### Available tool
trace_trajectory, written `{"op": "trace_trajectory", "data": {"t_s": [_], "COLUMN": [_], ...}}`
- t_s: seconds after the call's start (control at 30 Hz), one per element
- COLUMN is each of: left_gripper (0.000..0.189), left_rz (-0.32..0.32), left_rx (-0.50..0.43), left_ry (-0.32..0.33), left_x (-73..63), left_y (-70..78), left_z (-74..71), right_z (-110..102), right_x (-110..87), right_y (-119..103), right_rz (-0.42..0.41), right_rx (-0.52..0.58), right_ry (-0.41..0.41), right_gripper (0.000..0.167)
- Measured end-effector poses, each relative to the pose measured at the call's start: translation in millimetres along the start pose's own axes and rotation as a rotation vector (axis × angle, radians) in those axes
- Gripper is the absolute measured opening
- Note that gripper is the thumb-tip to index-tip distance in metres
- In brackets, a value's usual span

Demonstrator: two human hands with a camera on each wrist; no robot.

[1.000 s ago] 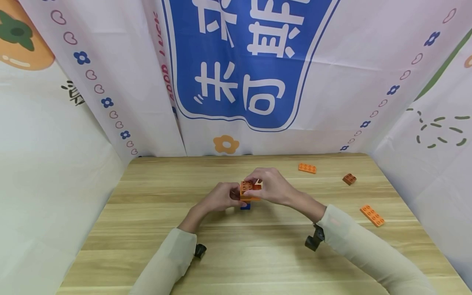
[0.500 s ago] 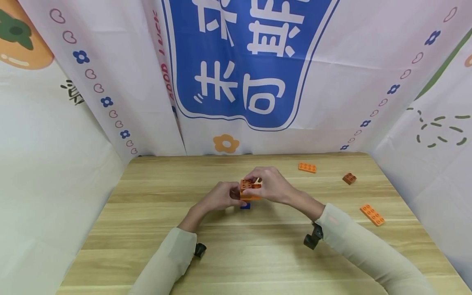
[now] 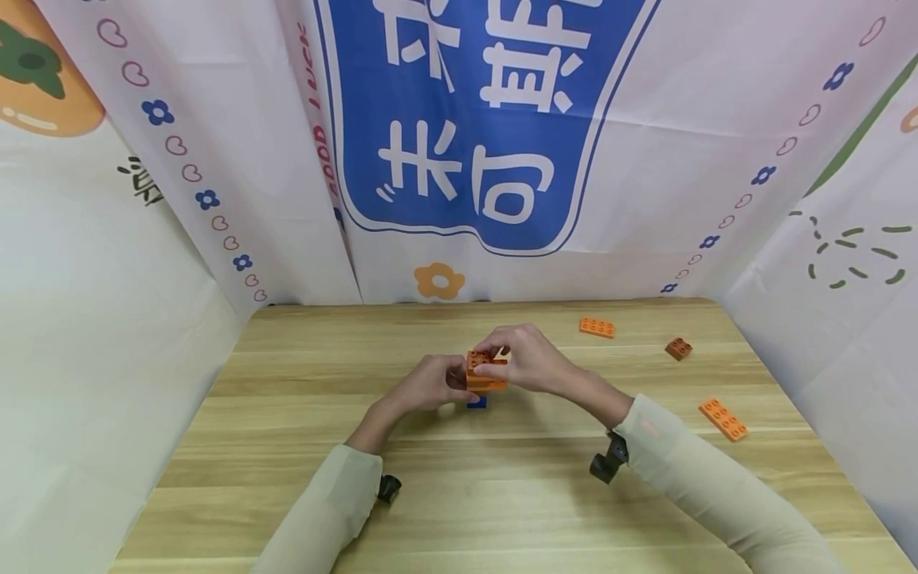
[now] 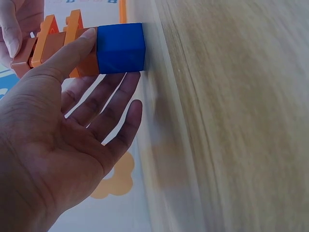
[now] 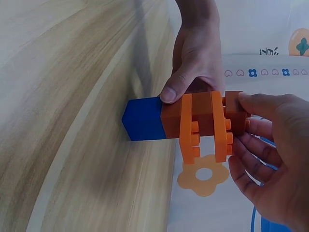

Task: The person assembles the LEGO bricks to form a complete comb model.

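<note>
A stack of toy building bricks stands at the table's middle, between both hands. Its base is a blue brick (image 5: 145,119). Above it come a brown brick (image 5: 171,118), an orange plate (image 5: 187,130), another brown brick and a second orange plate (image 5: 220,128); both plates jut out to one side. My left hand (image 3: 430,383) pinches the stack low down, its thumb on the lowest brown brick beside the blue one. My right hand (image 3: 531,360) holds the top brown brick (image 5: 235,113) between thumb and fingers. A narrow gap with studs shows under that brick.
Right of the hands, an orange plate (image 3: 597,328) lies near the back edge. Farther right are a brown brick (image 3: 678,348) and another orange plate (image 3: 723,419). A printed cloth (image 3: 459,271) hangs behind the wooden table (image 3: 488,510).
Both hands stay at the stack almost unmoved. The top brown brick has shifted slightly under the right fingers, and fewer of its studs show in the head view.
</note>
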State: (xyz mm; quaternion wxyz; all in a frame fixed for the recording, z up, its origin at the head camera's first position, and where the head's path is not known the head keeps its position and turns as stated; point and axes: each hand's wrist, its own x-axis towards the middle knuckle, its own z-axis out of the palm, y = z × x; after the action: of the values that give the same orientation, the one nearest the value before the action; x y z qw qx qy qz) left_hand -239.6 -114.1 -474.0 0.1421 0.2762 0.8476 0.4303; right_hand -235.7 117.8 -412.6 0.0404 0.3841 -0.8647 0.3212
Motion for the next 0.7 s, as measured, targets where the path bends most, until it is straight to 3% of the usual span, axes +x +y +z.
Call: {"op": "trace_trajectory", "data": {"t_s": [0.7], "left_gripper": [0.027], "left_rz": [0.016], "left_rx": [0.012], "left_ry": [0.002], "left_x": [0.3], "left_y": [1.5], "left_z": [-0.6], "right_z": [-3.6], "right_x": [5.5], "right_y": [-3.1], "right_rz": [0.014], "right_rx": [-0.021], "right_ry": [-0.058], "right_gripper": [0.022]}}
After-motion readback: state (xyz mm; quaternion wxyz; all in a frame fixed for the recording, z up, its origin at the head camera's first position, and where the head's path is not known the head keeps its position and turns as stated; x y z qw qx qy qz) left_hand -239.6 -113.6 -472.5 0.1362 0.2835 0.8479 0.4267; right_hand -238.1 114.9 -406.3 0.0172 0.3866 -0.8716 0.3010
